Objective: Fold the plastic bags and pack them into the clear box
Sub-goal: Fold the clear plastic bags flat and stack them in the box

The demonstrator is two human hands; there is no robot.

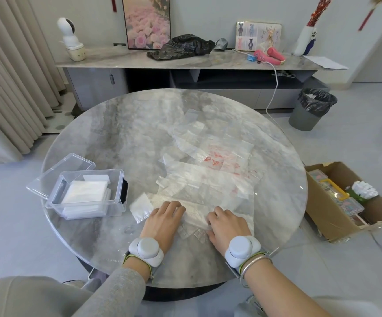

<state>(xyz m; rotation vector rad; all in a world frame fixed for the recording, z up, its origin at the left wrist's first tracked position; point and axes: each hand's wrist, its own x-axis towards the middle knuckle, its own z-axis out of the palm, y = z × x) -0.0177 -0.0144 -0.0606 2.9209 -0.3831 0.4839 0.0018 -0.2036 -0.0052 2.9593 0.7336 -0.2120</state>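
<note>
Several clear plastic bags (199,179), red print (217,160) illegible, under left hand (162,221), right hand (227,225)

Round marble table (116,124) with clear box (91,172) at left, loose plastic bags (208,170) mid-right.

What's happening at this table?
A person is folding plastic bags. The left hand and right hand rest on a bag near the table edge. Beyond it lie more bags. The clear box at left, lid open, already holds folded bags.
</note>
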